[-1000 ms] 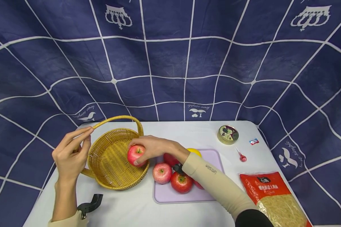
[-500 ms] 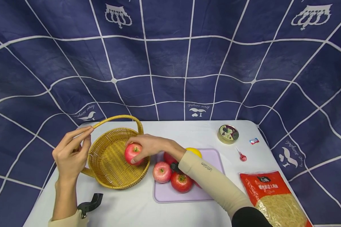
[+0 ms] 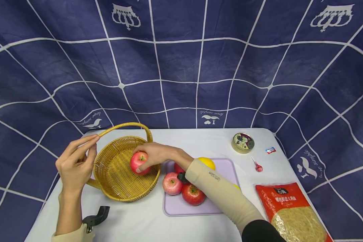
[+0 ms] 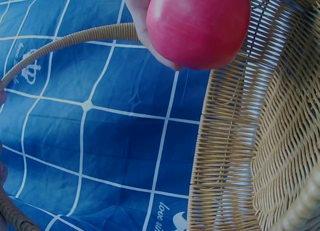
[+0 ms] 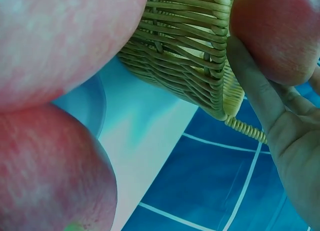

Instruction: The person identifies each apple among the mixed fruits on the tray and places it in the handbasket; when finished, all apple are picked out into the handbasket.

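My left hand (image 3: 75, 164) pinches the arched handle (image 3: 124, 125) of a yellow-brown wicker basket (image 3: 118, 181) on the left of the table. My right hand (image 3: 158, 153) grips a red apple (image 3: 138, 162), held over the right side of the basket's opening. From the left wrist, that apple (image 4: 200, 28) appears above the woven basket wall (image 4: 220, 156). In the right wrist view, my right hand's fingers (image 5: 260, 91) lie against the apple (image 5: 277, 36). The forearm hides part of the tray's fruit.
A lilac tray (image 3: 227, 168) holds a pink-red apple (image 3: 172, 184), a dark red fruit (image 3: 193, 195) and a yellow fruit (image 3: 207, 163). To its right are a round tin (image 3: 242, 143), a lollipop (image 3: 258, 167), a small wrapped sweet (image 3: 270, 151) and a pasta bag (image 3: 293, 211).
My right hand has carried the apple slightly left, further over the basket. More of the yellow fruit on the tray shows now. My left hand stays on the handle.
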